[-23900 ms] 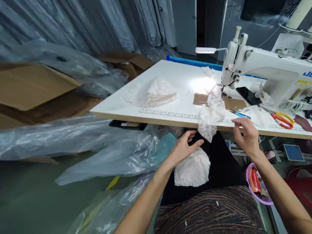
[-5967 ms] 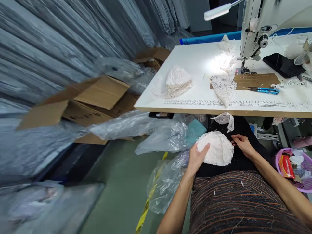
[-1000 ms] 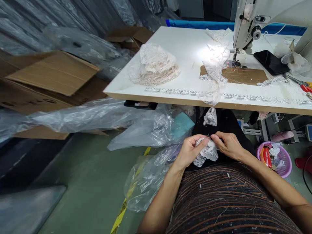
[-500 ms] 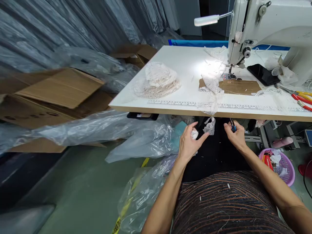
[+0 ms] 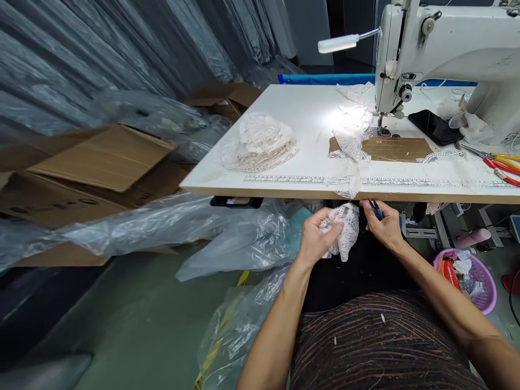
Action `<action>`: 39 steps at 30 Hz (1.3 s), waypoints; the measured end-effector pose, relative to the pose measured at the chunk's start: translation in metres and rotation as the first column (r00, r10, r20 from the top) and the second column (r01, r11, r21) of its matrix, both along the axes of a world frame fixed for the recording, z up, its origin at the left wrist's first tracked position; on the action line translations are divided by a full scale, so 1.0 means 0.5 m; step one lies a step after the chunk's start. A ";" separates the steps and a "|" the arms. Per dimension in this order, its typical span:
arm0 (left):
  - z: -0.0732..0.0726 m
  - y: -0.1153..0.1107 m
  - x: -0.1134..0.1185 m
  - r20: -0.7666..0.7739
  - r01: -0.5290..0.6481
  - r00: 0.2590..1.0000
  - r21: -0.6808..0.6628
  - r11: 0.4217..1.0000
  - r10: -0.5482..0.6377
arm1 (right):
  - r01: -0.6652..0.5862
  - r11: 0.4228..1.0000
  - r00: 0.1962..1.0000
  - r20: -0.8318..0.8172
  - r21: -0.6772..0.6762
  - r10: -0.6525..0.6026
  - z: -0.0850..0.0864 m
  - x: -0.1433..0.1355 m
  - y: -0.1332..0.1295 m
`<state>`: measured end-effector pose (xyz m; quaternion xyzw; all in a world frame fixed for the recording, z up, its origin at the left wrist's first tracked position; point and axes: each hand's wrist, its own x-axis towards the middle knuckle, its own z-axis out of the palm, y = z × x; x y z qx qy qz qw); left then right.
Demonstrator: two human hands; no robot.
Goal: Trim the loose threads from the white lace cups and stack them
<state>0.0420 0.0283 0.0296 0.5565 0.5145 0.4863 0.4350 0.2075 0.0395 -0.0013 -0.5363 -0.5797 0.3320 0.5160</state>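
Just below the table's front edge, my left hand (image 5: 317, 238) pinches a bunched piece of white lace (image 5: 346, 230), which hangs over the dark cloth on my lap. My right hand (image 5: 384, 225) is closed around small blue-and-black thread snips (image 5: 377, 210), its fingertips close to the lace's upper right corner. Whether those fingertips also grip a thread or the lace, I cannot make out. Above, a strip of white lace (image 5: 352, 157) runs from beside the needle down over the table edge. A folded stack of lace (image 5: 266, 143) lies on the left of the table.
A white sewing machine (image 5: 442, 59) stands on the white table (image 5: 300, 187). By it lie a black phone (image 5: 436, 127) and red-and-yellow-handled tools (image 5: 504, 162). Left are cardboard boxes (image 5: 101, 157) and plastic sheeting (image 5: 239, 238); lower right, a pink basket (image 5: 489, 287) holds scraps.
My left hand has gone from spread fingers to a pinch on the lace, and more of the lace shows. My right hand, with the snips, has moved left towards it.
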 end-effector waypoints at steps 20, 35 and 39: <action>0.022 0.049 0.000 0.022 0.101 0.995 -0.104 0.989 -0.099 | -0.287 0.947 0.949 0.094 -0.142 0.302 0.037 0.027 -0.010; 0.027 0.048 -0.015 0.001 0.255 0.967 -0.052 0.966 -0.255 | -0.283 0.951 0.902 0.304 -0.123 0.308 0.062 0.001 0.024; 0.022 0.048 -0.022 0.067 0.318 0.948 -0.111 0.942 -0.312 | -0.315 0.935 0.911 0.222 -0.164 0.347 0.060 0.002 0.008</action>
